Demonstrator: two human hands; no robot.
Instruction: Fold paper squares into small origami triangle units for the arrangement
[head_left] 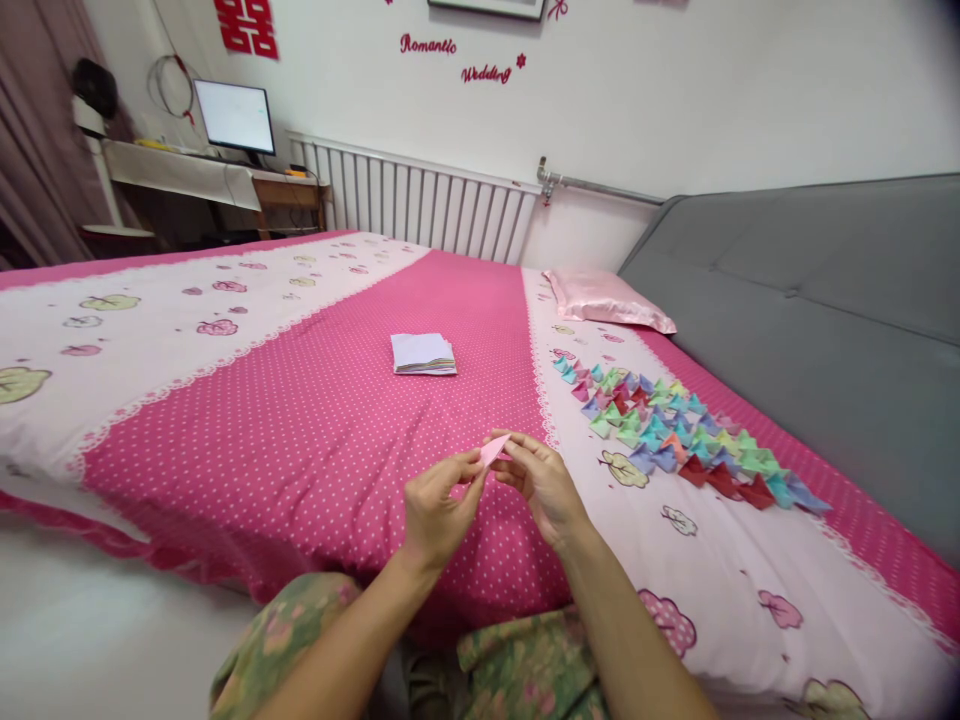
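Observation:
A small piece of folded pink paper is held up over the near part of the bed, between both hands. The fingertips of my left hand pinch its left lower side. My right hand grips its right side with thumb and forefinger, the other fingers curled beneath. The paper has a pointed, roughly triangular outline; its inner folds are too small to make out. Beyond the hands lies a stack of square paper sheets, white on top. To the right, several folded paper boats in many colours stand in rows.
A pink dotted bedspread covers the bed under everything. At the back right rests a pink pillow by the grey headboard. A radiator runs along the wall, and a monitor stands on a desk at the far left.

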